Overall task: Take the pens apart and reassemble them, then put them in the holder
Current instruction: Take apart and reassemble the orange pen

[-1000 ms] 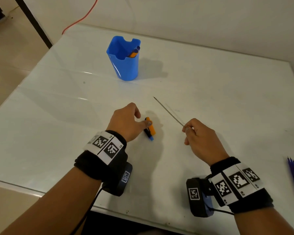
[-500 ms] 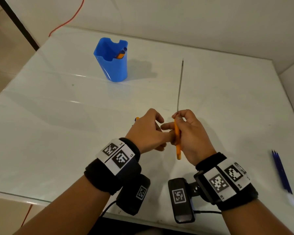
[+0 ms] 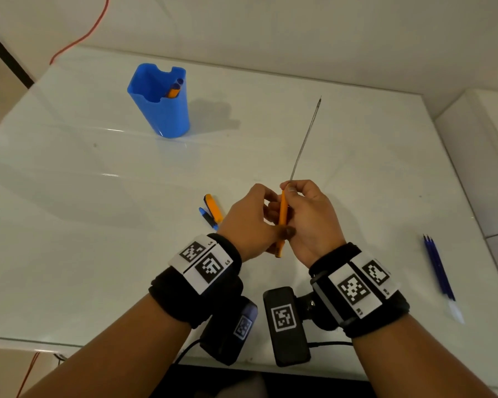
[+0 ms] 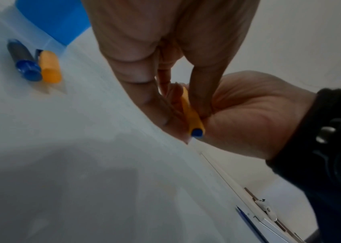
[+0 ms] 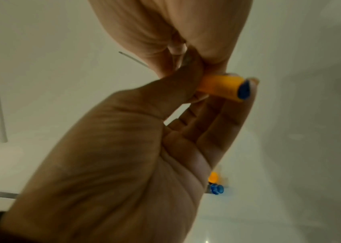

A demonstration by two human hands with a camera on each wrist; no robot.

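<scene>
Both hands meet above the table's middle. My left hand (image 3: 270, 222) grips an orange pen barrel (image 3: 283, 216) with thumb and fingers; the barrel's blue end (image 5: 243, 90) points toward me. My right hand (image 3: 292, 191) pinches a thin grey refill (image 3: 305, 139) at the barrel's far end, and the refill sticks out up and away. How deep it sits in the barrel is hidden. An orange cap (image 3: 214, 209) and a small blue part (image 3: 207, 217) lie on the table left of my hands. The blue holder (image 3: 161, 113) stands far left with pens inside.
Several blue refills (image 3: 439, 268) lie near the table's right edge. A white block (image 3: 486, 168) stands beyond that edge. A red cable (image 3: 84, 33) runs along the wall behind the holder. The table's front edge (image 3: 69, 344) is just under my wrists.
My left hand left the cap on the table and came to the right hand. The refill swung from pointing left to pointing up and away, now at the orange barrel.
</scene>
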